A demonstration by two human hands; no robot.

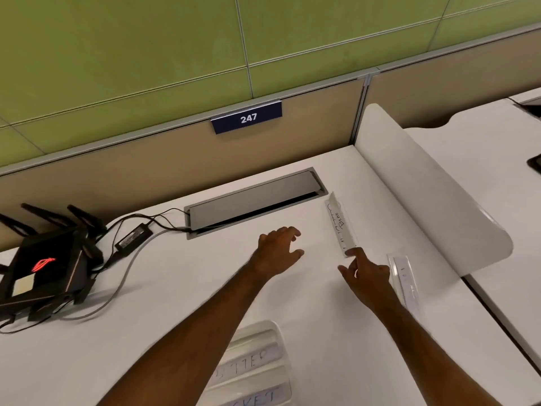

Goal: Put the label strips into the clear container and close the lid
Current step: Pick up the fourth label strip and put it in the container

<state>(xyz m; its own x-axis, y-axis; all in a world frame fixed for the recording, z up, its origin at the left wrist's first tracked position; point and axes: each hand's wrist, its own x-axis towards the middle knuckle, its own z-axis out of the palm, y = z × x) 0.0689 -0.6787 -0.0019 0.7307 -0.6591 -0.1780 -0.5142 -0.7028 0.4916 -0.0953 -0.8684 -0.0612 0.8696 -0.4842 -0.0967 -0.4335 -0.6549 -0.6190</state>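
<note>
Far left on the white desk [87, 361]: black angular router with stubby antennas and a red glowing logo [44, 268], cables trailing toward the grey recessed cable hatch [254, 197].

Centre: left hand [279, 252] hovering palm down above bare desktop, fingers loosely spread, holding nothing.

Low centre, between the forearms: clear plastic container [254, 364], lying near the bottom edge and cut off there; strips with handwritten letters visible through it, the writing too blurred to read. Lid not made out separately.

Right of centre: right hand [366, 275] open, index finger extended, its tip touching the near end of a long white handwritten label strip in a clear sleeve [341, 224]. Long axis of that strip running away from the hand, up and slightly left. Right hand plainly nearer; a pinch at the near end looks the likely start.

Further right: second clear-sleeved white strip [405, 279] just beside the right wrist, partly hidden by it, against the curved white desk divider [424, 186].
</note>
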